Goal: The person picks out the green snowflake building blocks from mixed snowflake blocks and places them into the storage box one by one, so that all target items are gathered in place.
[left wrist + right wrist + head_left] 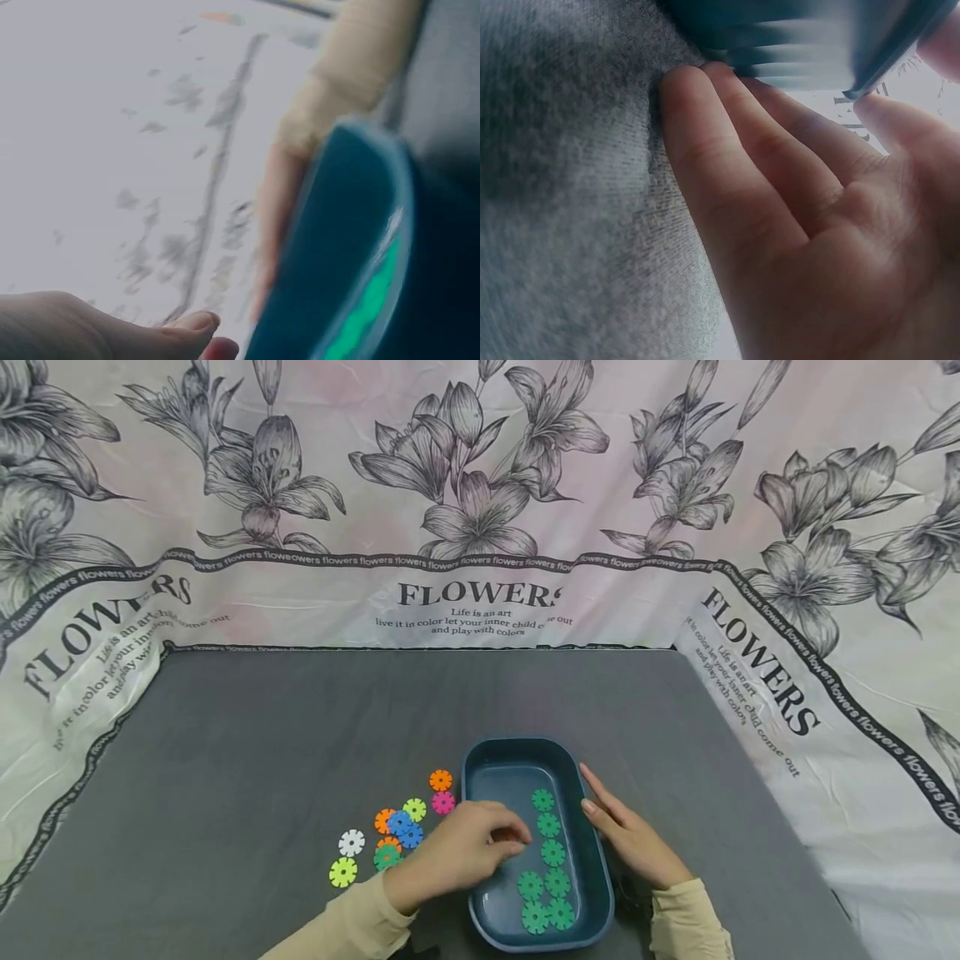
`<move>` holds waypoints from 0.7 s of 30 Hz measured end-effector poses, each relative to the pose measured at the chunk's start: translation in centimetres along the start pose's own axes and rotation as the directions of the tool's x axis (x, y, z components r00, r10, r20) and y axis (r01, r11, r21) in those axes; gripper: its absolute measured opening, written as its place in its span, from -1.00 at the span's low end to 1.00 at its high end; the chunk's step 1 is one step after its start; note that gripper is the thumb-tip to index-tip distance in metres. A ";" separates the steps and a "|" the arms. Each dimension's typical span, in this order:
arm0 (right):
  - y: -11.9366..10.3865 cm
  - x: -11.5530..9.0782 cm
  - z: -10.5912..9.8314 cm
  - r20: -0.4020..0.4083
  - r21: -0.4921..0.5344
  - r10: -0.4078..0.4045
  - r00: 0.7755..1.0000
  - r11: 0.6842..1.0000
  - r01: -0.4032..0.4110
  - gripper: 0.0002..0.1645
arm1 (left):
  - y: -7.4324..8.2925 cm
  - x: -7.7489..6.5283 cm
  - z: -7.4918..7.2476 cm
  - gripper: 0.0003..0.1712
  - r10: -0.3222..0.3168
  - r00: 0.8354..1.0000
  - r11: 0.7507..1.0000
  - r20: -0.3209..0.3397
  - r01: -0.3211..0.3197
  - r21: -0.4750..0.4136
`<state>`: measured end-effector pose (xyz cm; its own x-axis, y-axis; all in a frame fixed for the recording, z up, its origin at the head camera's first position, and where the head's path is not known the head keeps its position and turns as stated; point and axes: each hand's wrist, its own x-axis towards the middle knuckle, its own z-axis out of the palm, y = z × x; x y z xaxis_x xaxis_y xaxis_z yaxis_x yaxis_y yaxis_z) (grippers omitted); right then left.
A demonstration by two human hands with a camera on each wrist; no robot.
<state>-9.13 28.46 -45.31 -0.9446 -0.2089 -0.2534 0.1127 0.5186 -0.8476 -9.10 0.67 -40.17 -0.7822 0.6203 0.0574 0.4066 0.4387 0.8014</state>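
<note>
A dark blue tray [491,910] stands on the grey table, with several green notched plastic discs [553,852] lying along its right half. Over the tray's left side hangs my left hand [480,843], thumb and fingers loosely bent, with no disc visible at the fingertips. In the left wrist view its thumb [191,324] is beside the tray wall [300,247]. My right hand [633,839] rests against the tray's right side, thumb at the rim. The right wrist view shows its fingers [720,165] extended flat along the tray's outer wall [795,45].
Left of the tray lie loose notched discs: orange [440,780], pink [443,802], blue [410,836], white [351,842], yellow-green [343,872] and one green [386,857]. Some overlap. A flower-printed cloth [480,602] hangs behind and along both sides of the table.
</note>
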 end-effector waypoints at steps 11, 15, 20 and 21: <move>0.5 0.3 0.0 -0.011 0.013 0.018 1.000 1.000 -0.018 -0.29 | -5.9 -7.7 -4.2 -0.73 -0.270 0.911 0.925 -0.313 0.335 0.177; 0.4 0.3 0.1 -0.011 0.013 0.014 1.000 1.000 -0.014 -0.30 | -7.6 -8.8 -3.2 -0.67 -0.328 0.890 0.892 -0.317 0.402 0.206; 0.3 0.3 0.1 -0.008 0.012 0.023 1.000 1.000 -0.023 -0.30 | -8.3 -8.9 -2.6 -0.64 -0.313 0.893 0.900 -0.324 0.388 0.200; 0.3 0.3 0.0 -0.009 0.011 0.026 1.000 1.000 -0.026 -0.30 | -8.4 -8.9 -2.6 -0.64 -0.306 0.895 0.904 -0.325 0.380 0.197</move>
<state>-9.35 28.49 -45.62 -0.9440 -0.1881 -0.2711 0.1405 0.5143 -0.8460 -6.79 -10.15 -45.87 -0.9777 0.2100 -0.0001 0.1633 0.7603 0.6288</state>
